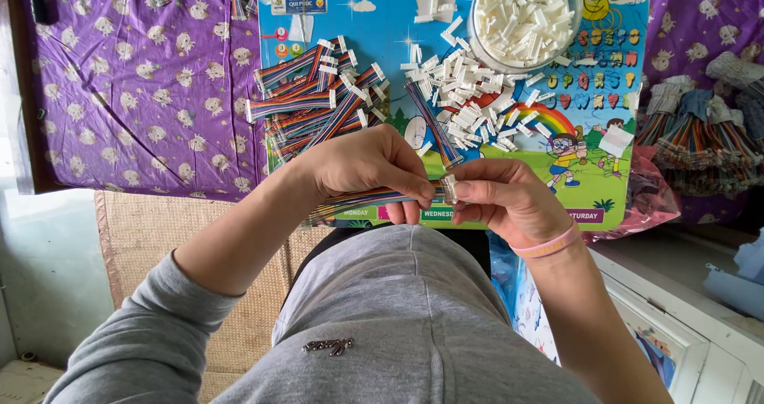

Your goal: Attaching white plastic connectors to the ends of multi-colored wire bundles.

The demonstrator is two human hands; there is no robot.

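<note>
Single head view, looking steeply down, close over lap and blue board (613, 133).

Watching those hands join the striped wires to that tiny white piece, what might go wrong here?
The small white connector, pinched by the right hand, might slip and drop into the lap. The rainbow ribbon cable in the left hand might go in crooked. A sleeve could also sweep the loose pile of white connectors off the board.
</note>
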